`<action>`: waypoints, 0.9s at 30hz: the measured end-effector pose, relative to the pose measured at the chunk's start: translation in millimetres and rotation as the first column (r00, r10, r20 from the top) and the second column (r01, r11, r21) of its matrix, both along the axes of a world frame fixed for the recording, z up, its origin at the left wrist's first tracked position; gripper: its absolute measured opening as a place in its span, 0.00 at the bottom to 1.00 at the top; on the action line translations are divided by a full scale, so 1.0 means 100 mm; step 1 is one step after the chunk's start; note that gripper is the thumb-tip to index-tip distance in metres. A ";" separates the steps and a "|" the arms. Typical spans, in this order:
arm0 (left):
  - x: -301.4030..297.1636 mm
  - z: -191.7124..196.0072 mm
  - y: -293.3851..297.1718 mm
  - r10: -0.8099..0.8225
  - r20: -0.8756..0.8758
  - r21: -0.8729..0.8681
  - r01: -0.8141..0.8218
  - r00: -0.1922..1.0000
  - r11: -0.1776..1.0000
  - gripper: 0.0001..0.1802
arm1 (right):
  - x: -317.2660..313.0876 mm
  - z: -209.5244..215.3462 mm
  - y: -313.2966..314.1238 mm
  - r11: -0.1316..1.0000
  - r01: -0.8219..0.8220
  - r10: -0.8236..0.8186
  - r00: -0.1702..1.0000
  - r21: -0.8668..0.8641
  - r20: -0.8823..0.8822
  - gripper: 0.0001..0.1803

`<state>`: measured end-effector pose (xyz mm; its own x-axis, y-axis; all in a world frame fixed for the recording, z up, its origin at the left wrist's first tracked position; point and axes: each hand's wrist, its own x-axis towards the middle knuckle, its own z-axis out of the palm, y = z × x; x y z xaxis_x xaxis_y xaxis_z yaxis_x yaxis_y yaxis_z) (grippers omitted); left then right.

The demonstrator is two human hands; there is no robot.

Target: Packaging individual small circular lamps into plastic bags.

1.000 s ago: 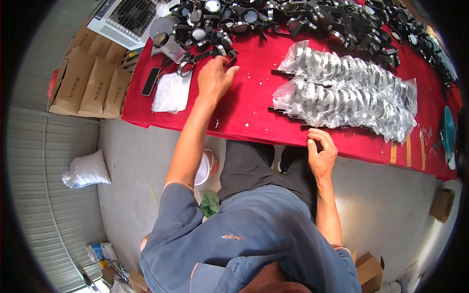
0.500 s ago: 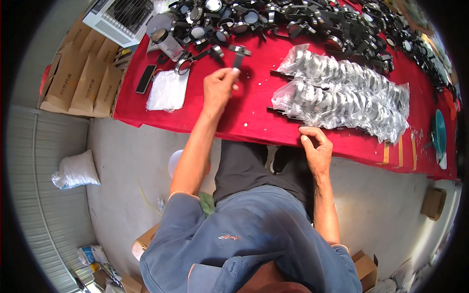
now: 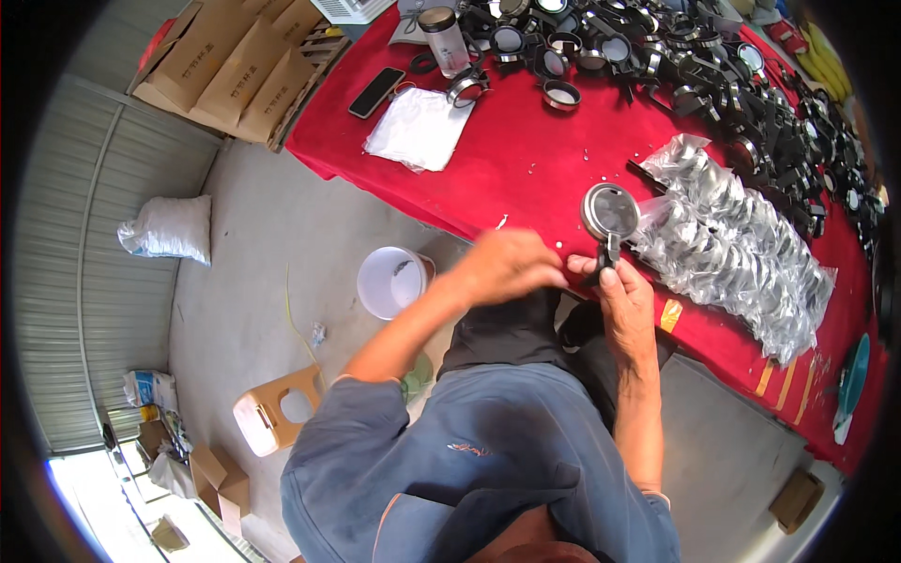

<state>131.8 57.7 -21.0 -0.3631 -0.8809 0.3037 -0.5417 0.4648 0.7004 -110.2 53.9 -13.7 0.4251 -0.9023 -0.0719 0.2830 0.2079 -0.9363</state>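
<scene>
My right hand (image 3: pixel 627 298) is closed round the black handle of a round metal-rimmed lid (image 3: pixel 608 210). The lid stands up above my fingers, near the front edge of the red-covered table (image 3: pixel 526 188). Just left of it is my left hand (image 3: pixel 511 265), its fingers smeared by motion and close to the right fingertips. Whether anything is in it cannot be made out. To the right lie rows of similar round pieces in clear plastic wrap (image 3: pixel 737 249). Farther back spreads a heap of black-handled lids (image 3: pixel 605 52), and one round lid (image 3: pixel 561 95) sits at its near edge.
A stack of white plastic sheets (image 3: pixel 422 129), a phone (image 3: pixel 377 92) and a clear jar (image 3: pixel 446 45) are on the table's left. A white bucket (image 3: pixel 389 281) and a brown stool (image 3: pixel 277 408) stand on the floor. Cartons (image 3: pixel 221 66) are stacked at far left.
A black-handled lid was in my left hand over the table; now my right hand holds one at the front edge. My left hand has come back beside it. The view has turned and shifted.
</scene>
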 end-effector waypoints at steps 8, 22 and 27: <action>2.03 -0.19 -0.90 0.660 0.347 -0.177 -0.645 0.666 0.744 0.16 | -0.27 -0.09 0.14 0.995 -0.088 0.070 0.941 0.039 0.331 0.24; 2.00 -0.11 -0.87 0.750 -0.195 -0.113 -0.774 0.633 0.623 0.16 | -0.20 -0.21 0.29 0.913 -0.397 0.286 0.788 0.096 0.545 0.22; 1.00 0.22 -0.42 0.568 -0.232 -0.226 -0.612 0.790 0.758 0.04 | -0.05 -0.22 0.06 0.981 -0.188 0.188 0.982 0.055 0.007 0.19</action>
<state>231.9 15.6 1.0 0.2668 -0.7769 0.5704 -0.6785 0.2689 0.6836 -115.2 59.9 -35.6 0.5870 -0.8009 -0.1183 0.2356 0.3088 -0.9215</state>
